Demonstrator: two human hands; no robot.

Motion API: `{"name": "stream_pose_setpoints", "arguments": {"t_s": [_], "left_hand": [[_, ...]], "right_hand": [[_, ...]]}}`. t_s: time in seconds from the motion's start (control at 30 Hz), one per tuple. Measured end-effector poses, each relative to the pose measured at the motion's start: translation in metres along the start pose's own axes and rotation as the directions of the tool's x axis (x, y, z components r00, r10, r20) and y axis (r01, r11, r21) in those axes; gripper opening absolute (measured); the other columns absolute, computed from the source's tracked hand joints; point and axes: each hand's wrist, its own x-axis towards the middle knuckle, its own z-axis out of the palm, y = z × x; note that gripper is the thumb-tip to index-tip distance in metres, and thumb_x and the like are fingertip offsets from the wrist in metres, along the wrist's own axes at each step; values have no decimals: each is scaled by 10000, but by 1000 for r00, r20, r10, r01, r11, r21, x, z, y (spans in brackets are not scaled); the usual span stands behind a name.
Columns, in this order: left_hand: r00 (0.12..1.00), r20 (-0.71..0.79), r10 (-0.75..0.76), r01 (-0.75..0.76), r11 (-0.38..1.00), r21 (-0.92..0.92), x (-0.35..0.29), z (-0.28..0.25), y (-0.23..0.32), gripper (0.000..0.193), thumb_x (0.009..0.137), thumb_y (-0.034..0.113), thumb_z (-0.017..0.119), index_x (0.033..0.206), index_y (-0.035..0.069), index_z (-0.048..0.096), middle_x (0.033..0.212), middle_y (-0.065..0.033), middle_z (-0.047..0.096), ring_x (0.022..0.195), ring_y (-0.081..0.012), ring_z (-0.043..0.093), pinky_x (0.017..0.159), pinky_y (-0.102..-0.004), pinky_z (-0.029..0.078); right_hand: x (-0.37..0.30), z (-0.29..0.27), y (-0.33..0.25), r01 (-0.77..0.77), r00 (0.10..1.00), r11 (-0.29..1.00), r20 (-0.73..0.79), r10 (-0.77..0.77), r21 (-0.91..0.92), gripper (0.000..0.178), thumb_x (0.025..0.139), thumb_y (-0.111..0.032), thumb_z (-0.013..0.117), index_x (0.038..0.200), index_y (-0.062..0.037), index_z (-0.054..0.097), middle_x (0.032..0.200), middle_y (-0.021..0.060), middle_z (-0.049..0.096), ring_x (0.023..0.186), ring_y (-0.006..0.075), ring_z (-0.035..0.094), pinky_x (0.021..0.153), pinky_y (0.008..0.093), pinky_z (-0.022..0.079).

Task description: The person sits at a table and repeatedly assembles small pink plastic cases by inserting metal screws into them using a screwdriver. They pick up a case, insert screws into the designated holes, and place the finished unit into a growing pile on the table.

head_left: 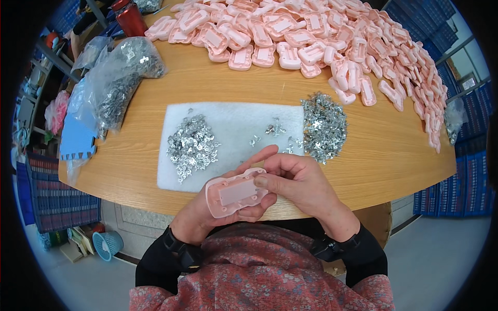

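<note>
A pale pink plastic shell (236, 194), its hollow ribbed inside facing up, rests in my left hand (199, 213), whose fingers wrap round it from below. My right hand (308, 182) is over the shell's right end, thumb pressed down and fingers curled in. Whatever small piece may be between those fingertips is hidden. Behind both hands lies a white foam sheet (233, 145). On its left part is a heap of small silvery metal clips (193, 147), and a few loose clips (275, 127) lie on its right part.
A larger pile of metal clips (324, 127) sits at the sheet's right edge. Many pink shells (311, 39) are heaped across the table's far side and right. At left are plastic bags of metal parts (124, 85), a blue foam mat (78, 137) and a red bottle (128, 19).
</note>
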Motion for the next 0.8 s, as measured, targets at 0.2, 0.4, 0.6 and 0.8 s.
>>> {"name": "stream_pose_setpoints", "arguments": {"t_s": [0.2, 0.4, 0.6, 0.8], "left_hand": [[995, 103, -4, 12, 997, -79, -1, -9, -2, 592, 1044, 307, 412, 1594, 230, 207, 977, -202, 563, 609, -159, 409, 554, -264, 349], [998, 62, -32, 35, 998, -44, -1, -10, -1, 600, 1039, 301, 431, 1593, 238, 212, 956, -187, 556, 601, -150, 405, 548, -256, 343], [998, 30, -63, 63, 998, -23, -2, -4, 4, 632, 1018, 333, 478, 1588, 233, 226, 957, -180, 558, 601, -145, 406, 549, -249, 357], [991, 133, -20, 38, 990, -137, 0, -12, 7, 640, 1004, 384, 486, 1560, 140, 282, 954, -168, 554, 624, -142, 416, 560, -245, 375]], "right_hand": [[0, 1, 1, -10, 1000, 1000, 4, 10, -19, 151, 941, -127, 693, 1009, 8, 692, 804, -16, 659, 721, 25, 580, 638, 195, 478], [-2, 1, -1, 20, 1000, 999, 24, -19, -50, 169, 944, -137, 692, 1036, 4, 698, 794, -32, 646, 699, 20, 554, 620, 192, 459], [-2, -2, -5, 18, 1000, 1000, -3, -18, 24, 198, 958, -108, 663, 1120, 5, 672, 908, -23, 667, 785, 9, 547, 688, 184, 456], [-13, -10, -9, 163, 974, 986, -164, -159, 16, 233, 986, -144, 604, 1162, 7, 634, 896, -17, 602, 752, 42, 496, 716, 204, 447]]}}
